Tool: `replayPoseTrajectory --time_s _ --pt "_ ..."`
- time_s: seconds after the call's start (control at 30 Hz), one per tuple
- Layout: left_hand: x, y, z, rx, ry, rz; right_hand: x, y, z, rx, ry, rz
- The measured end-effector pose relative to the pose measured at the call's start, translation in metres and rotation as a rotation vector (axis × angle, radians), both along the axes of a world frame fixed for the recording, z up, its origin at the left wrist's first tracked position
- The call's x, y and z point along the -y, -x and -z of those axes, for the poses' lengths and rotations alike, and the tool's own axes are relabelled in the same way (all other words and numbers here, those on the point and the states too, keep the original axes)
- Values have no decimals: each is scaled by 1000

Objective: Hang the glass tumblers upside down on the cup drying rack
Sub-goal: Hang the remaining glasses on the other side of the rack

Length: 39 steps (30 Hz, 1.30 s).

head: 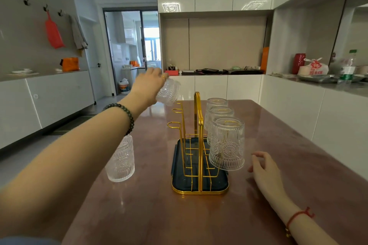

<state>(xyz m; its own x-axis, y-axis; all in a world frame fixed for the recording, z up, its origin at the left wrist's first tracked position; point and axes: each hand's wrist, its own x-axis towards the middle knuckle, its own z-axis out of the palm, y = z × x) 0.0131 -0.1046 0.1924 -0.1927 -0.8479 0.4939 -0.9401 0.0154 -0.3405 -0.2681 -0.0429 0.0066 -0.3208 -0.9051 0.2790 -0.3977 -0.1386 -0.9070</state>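
Observation:
A gold wire cup rack (pixel 199 125) on a dark tray (pixel 209 185) stands mid-table. Three patterned glass tumblers hang upside down on its right pegs, the nearest one (pixel 227 143) largest in view. The left pegs (pixel 175 111) are bare. My left hand (pixel 148 85) reaches over the far left pegs and holds a tilted tumbler (pixel 168 91) just above them. Another tumbler (pixel 120 159) stands on the table left of the rack, partly behind my forearm. My right hand (pixel 262 169) rests on the table right of the rack, fingers apart, holding nothing.
The pinkish table (pixel 278 145) runs back to white cabinets. A counter at right carries a bottle (pixel 347 67), a red can (pixel 298 63), a bag and metal trays. White drawers line the left wall beside open floor.

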Motion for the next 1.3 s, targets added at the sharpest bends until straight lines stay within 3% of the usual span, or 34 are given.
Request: replayPoseTrajectory --time_s 0.1,0.2,0.7,1.07,1.3 --pt "10 14 6 330 -15 -4 0 0 0 -5 7 -1" --pt "19 29 13 494 -65 -22 1 0 1 -12 10 -3" --pt "45 33 32 592 -278 133 6 1 1 -23 12 -34" --pt "44 28 41 528 -319 263 9 2 4 -36 19 -38" --pt "40 18 35 170 -279 170 10 3 5 -41 14 -31"
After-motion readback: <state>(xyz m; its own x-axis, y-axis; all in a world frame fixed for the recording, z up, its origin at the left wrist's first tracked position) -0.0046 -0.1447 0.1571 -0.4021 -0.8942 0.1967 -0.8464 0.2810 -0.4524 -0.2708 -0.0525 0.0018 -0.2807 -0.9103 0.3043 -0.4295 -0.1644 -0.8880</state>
